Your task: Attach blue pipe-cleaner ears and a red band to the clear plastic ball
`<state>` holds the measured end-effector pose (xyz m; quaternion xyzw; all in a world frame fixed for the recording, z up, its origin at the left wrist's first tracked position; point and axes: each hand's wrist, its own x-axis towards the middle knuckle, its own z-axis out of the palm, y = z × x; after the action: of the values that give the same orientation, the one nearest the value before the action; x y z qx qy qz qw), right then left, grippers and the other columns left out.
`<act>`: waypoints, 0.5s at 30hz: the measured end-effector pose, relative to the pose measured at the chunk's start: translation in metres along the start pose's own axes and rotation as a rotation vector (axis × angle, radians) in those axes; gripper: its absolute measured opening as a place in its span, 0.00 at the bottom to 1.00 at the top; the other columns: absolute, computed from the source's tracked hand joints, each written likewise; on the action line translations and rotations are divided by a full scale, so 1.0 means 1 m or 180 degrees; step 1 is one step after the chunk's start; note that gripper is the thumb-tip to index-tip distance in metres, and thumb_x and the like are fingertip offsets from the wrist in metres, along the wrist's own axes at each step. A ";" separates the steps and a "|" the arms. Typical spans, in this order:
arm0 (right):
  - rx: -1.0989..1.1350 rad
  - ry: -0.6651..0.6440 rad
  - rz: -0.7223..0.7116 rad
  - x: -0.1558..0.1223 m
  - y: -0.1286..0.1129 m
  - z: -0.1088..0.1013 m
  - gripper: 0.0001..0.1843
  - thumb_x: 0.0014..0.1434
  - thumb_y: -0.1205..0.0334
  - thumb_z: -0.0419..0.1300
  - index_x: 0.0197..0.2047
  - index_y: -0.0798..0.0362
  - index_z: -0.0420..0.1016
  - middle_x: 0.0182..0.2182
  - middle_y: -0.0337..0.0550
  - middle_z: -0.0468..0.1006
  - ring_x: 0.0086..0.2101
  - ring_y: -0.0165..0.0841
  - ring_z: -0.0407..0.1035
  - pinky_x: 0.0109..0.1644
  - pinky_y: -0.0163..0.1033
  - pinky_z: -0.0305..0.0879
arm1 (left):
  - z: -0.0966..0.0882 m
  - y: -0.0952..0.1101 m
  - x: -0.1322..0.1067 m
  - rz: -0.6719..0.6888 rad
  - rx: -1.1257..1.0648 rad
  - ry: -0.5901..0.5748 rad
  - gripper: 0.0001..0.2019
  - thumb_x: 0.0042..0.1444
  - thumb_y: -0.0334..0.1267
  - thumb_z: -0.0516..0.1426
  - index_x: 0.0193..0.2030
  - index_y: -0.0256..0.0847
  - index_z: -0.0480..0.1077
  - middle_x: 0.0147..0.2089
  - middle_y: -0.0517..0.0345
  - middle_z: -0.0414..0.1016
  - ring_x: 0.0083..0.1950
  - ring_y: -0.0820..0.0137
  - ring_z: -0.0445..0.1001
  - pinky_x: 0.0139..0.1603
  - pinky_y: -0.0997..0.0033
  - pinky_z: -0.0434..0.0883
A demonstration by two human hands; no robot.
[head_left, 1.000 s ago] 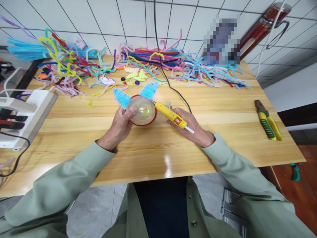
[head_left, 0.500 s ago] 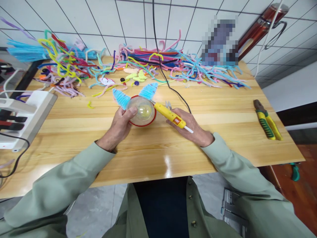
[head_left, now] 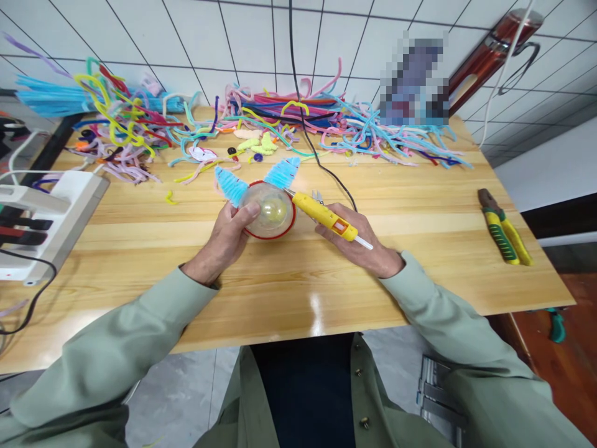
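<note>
A clear plastic dome [head_left: 268,214] with a red rim is gripped by my left hand [head_left: 228,233], the thumb pressed on its face. Two blue fuzzy pipe-cleaner ears [head_left: 283,172] stick up from its far edge. My right hand [head_left: 357,239] is closed around a yellow hot glue gun [head_left: 324,214], with a white glue stick [head_left: 364,242] poking out of its back end. The gun's nozzle points at the rim by the base of the right ear; whether it touches cannot be made out. Small snips [head_left: 317,196] lie partly hidden behind the gun.
Heaps of coloured pipe cleaners [head_left: 284,109] line the table's back edge. A white power strip [head_left: 69,218] sits at left, green-and-yellow pliers [head_left: 504,227] at right. A black cable [head_left: 305,124] crosses the table behind the glue gun. A red flask [head_left: 489,59] stands at back right.
The glue gun has shifted slightly to the right and toward me, with its back end lower. The dome stays in my left hand, almost unmoved.
</note>
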<state>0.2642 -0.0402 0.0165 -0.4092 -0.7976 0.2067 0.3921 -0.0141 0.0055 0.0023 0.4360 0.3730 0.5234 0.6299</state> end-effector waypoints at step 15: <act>-0.0076 -0.0145 0.0001 0.000 0.002 -0.001 0.06 0.77 0.56 0.63 0.52 0.47 0.76 0.42 0.42 0.84 0.37 0.37 0.77 0.43 0.43 0.75 | -0.003 -0.001 -0.001 -0.0119 0.0122 0.0030 0.37 0.44 0.64 0.79 0.54 0.44 0.80 0.51 0.55 0.90 0.63 0.48 0.85 0.59 0.52 0.82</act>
<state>0.2663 -0.0384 0.0159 -0.4091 -0.8086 0.2066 0.3689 -0.0165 0.0051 0.0002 0.4385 0.3940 0.5064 0.6293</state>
